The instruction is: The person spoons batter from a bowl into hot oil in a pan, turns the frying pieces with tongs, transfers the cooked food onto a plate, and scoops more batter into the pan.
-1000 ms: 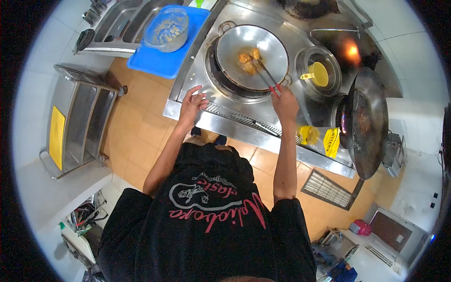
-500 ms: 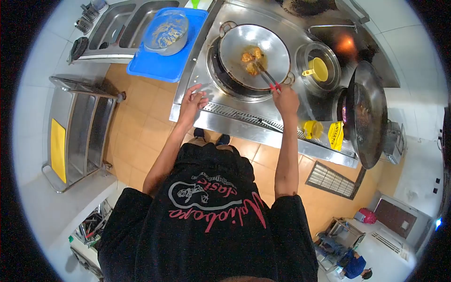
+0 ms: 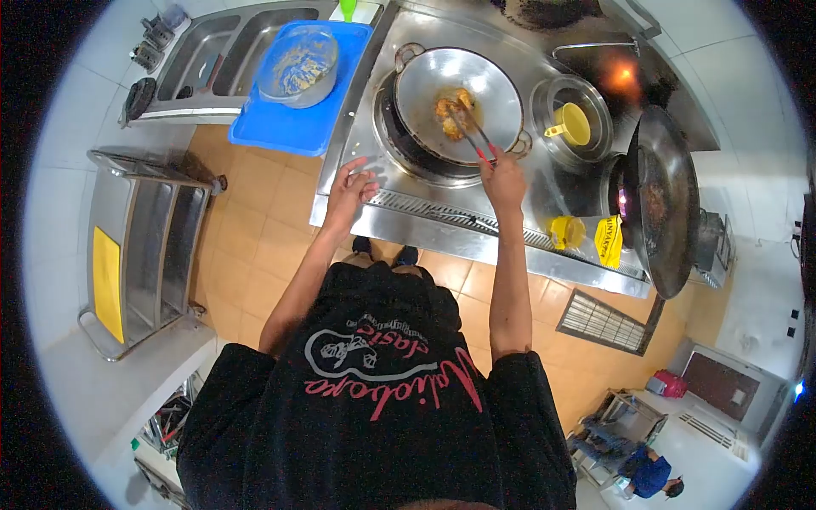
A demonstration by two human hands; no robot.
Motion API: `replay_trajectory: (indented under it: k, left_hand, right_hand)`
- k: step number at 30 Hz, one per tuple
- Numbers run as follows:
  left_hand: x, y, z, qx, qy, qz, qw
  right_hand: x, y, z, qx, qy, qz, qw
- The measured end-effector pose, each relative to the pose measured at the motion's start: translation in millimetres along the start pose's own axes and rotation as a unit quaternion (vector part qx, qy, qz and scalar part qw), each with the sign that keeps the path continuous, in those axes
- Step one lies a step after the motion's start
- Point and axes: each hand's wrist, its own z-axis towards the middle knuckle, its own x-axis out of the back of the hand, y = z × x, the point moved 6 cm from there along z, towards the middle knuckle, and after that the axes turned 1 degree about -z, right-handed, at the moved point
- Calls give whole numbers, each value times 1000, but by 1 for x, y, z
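Observation:
My right hand [image 3: 507,180] grips a pair of tongs [image 3: 484,136] with red handles. The tongs reach down into a wide two-handled wok [image 3: 425,81] on the burner, their tips spread at the golden-brown fried pieces [image 3: 453,115] in oil. Which piece the tips touch, I cannot tell. Over the stove's front edge, left of the wok, my left hand [image 3: 353,191] hovers with fingers apart and slightly bent, holding nothing.
A clear bowl [image 3: 302,89] with batter residue sits on a blue tray [image 3: 255,132] at the left. To the right are a yellow cup [image 3: 574,125] in a metal basin, an oil pouch [image 3: 607,241], and a large dark wok [image 3: 667,204] tilted up. A person [image 3: 650,476] is far off.
My right hand has shifted slightly left. The tongs' tips have opened wider and now straddle the fried pieces, which sit closer together. My left hand stays nearly in place.

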Motion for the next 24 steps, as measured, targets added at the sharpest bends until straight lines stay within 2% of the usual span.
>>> replay_trajectory:
  k: [4,6,12,16,18,24]
  left_hand:
    - [5,-2,0,0,3,1,1000]
    - [6,-4,2,-3,-6,-4,1000]
    - [5,2,-3,-4,-2,-22,1000]
    - [7,3,-8,5,14,-14,1000]
    - [6,3,-9,1,15,-19,1000]
    - [1,-3,-8,9,3,-2,1000]
  right_hand:
    - [5,4,3,-63,-34,37,997]
    - [0,10,9,-119,-65,-24,990]
    - [-18,15,25,-70,-2,-53,996]
    - [-15,22,29,-73,-17,-38,996]
    - [-6,23,27,-113,-77,-52,989]
    - [-6,24,28,-92,-33,-77,992]
